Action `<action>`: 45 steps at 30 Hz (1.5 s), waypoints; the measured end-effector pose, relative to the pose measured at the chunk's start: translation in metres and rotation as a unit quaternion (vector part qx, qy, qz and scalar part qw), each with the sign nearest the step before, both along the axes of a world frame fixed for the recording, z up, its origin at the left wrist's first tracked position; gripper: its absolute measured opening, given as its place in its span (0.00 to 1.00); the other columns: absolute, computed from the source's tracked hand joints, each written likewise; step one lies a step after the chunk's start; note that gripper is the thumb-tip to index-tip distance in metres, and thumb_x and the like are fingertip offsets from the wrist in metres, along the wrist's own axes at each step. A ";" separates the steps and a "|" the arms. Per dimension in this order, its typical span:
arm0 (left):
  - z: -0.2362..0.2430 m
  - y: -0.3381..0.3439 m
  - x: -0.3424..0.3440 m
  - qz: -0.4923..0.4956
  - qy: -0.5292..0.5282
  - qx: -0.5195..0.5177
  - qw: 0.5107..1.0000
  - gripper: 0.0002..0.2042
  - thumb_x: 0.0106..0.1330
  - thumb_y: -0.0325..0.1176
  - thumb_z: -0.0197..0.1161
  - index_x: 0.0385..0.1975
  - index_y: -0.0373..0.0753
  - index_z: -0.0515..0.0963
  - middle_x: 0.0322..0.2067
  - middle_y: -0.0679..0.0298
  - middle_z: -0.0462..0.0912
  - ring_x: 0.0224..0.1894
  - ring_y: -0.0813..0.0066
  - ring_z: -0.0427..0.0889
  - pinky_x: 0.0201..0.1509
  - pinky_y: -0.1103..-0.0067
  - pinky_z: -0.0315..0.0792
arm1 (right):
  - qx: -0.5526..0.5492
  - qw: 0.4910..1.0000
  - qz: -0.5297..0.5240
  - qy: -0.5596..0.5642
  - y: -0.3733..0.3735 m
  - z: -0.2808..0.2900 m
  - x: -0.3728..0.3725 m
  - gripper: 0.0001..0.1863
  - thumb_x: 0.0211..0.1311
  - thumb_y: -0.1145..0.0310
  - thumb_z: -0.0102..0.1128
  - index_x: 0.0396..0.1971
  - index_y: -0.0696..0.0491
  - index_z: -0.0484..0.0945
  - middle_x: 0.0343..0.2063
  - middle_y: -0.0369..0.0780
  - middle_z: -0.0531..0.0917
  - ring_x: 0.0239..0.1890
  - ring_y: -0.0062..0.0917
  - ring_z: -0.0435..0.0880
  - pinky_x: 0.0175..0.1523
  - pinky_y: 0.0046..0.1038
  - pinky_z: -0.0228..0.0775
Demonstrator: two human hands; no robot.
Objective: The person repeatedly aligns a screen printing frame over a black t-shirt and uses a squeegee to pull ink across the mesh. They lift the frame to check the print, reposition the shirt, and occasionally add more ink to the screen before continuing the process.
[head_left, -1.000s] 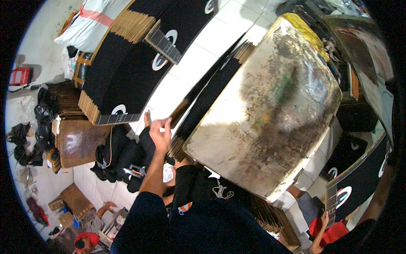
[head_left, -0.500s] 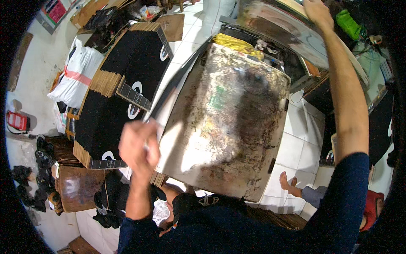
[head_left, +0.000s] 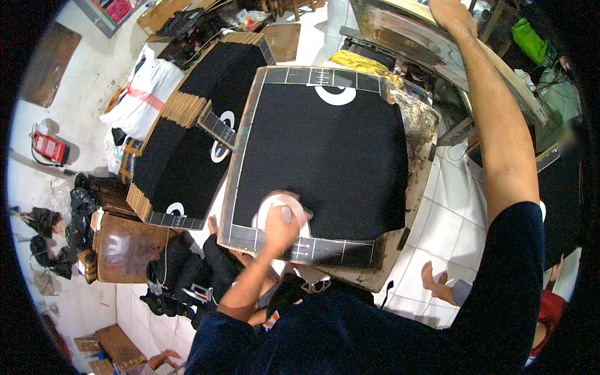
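- Lying on the stained tabletop (head_left: 422,134), before me: one flat board (head_left: 234,194), covering most of it; the tabletop shows mainly at its far right corner and along its right edge.
- One black cloth (head_left: 325,150), spread over the board, running past the board's right edge; grey ruled strips of board exposed toward the tabletop's far and near edges.
- One white ring mark (head_left: 337,97), on the cloth at its far edge.
- One white patch (head_left: 267,209), toward the tabletop's near edge, partly under my left hand.
- My left hand (head_left: 282,230), blurred, fingers bent in, thumb uppermost, above the cloth's near edge and left of its middle; I cannot tell whether it has hold of anything.
- My right hand (head_left: 451,17), at the upper rim of one framed panel (head_left: 412,47), streaked grey, raised and tilted beyond the tabletop's far right corner; my fingers are cut off by the picture's edge, so I cannot tell how far they close.
- One yellow bundle (head_left: 356,62), just beyond the tabletop's far edge.
- One stack of boards (head_left: 165,150), black-topped, with white ring marks, beyond the tabletop's left edge.
- One white sack (head_left: 144,97), pink-banded, left of the stack.
- One bare foot (head_left: 436,286), another person's, on white tiles off the tabletop's right edge.
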State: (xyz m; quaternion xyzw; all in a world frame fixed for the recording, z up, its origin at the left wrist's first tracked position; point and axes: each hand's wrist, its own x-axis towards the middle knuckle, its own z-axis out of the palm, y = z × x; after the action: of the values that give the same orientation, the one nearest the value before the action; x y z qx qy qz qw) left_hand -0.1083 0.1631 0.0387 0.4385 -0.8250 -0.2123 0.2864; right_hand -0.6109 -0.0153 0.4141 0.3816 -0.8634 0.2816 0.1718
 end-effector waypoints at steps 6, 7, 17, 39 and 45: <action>-0.075 -0.121 0.188 0.335 -0.195 0.288 0.876 0.29 0.76 0.56 0.52 0.49 0.33 0.84 0.50 0.40 0.85 0.57 0.43 0.82 0.66 0.59 0.69 | 0.031 0.999 -0.026 0.026 0.008 -0.002 0.016 0.28 0.64 0.49 0.54 0.50 0.58 0.85 0.50 0.56 0.85 0.56 0.49 0.84 0.62 0.45 0.76; -0.077 -0.122 0.198 0.351 -0.199 0.311 0.860 0.30 0.76 0.58 0.49 0.47 0.33 0.85 0.48 0.39 0.86 0.56 0.43 0.84 0.65 0.60 0.70 | 0.030 0.999 -0.027 0.031 0.008 -0.002 0.017 0.28 0.63 0.49 0.54 0.50 0.58 0.85 0.50 0.56 0.85 0.56 0.49 0.84 0.62 0.45 0.75; -0.055 -0.110 0.174 0.257 0.243 0.237 0.905 0.23 0.81 0.45 0.56 0.19 0.47 0.69 0.19 0.82 0.63 0.22 0.90 0.55 0.25 0.81 0.47 | 0.011 0.996 -0.081 0.025 -0.008 -0.001 0.000 0.39 0.65 0.33 0.47 0.53 0.56 0.83 0.52 0.57 0.84 0.58 0.52 0.82 0.62 0.47 0.74; -0.048 -0.136 0.143 0.101 -0.212 0.243 0.941 0.46 0.47 0.62 0.80 0.58 0.37 0.68 0.47 0.46 0.85 0.54 0.45 0.83 0.68 0.47 0.59 | 0.009 0.997 -0.079 0.006 -0.017 0.021 -0.008 0.34 0.63 0.45 0.54 0.54 0.60 0.82 0.57 0.56 0.82 0.62 0.49 0.80 0.67 0.43 0.72; -0.033 -0.136 0.133 0.107 -0.203 0.245 0.942 0.43 0.46 0.56 0.83 0.55 0.35 0.69 0.41 0.46 0.84 0.49 0.41 0.82 0.60 0.55 0.69 | 0.020 0.996 -0.081 -0.006 -0.025 0.031 -0.017 0.37 0.59 0.40 0.59 0.55 0.58 0.83 0.58 0.55 0.82 0.62 0.47 0.81 0.67 0.42 0.72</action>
State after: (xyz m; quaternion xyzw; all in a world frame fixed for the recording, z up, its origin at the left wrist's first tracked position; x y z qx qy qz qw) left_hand 0.0247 0.0268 0.0059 0.6147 -0.7362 -0.2824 0.0180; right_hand -0.6281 -0.0401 0.4447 0.3121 -0.8981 0.2518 0.1808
